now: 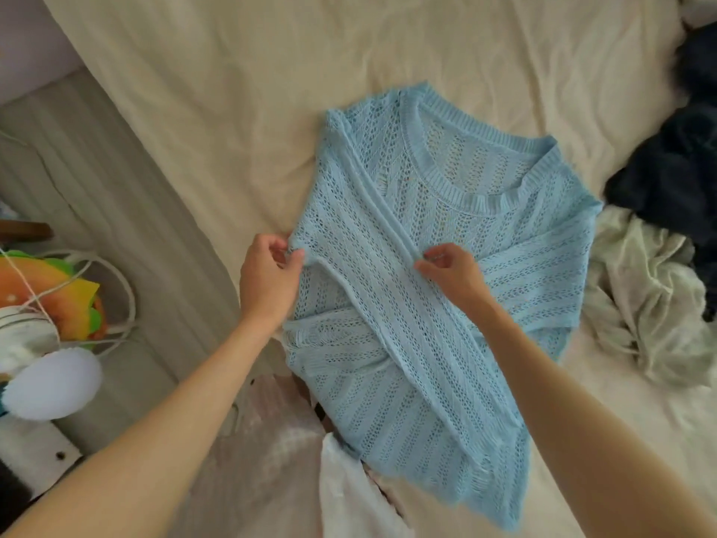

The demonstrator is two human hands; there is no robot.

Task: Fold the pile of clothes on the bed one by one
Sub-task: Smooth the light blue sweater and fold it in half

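The blue knit sweater (438,273) lies flat on the cream bed (232,91), neckline away from the person, its left side already folded in over the middle. It looks light, floppy and stretchy, an open weave with fringed edges that could snag or pull out of shape, so I would take it by folded edges and ribbed bands, not by loose threads. The left hand (267,277) pinches the outer fold of that turned-in sleeve between thumb and fingertips; the bulk of the sweater spreads to the right of this grip. The right hand (452,275) pinches the sleeve's ribbed edge at the middle of the sweater. Beyond the right grip, further right, wait a crumpled pale garment (648,304) and dark clothes (675,168).
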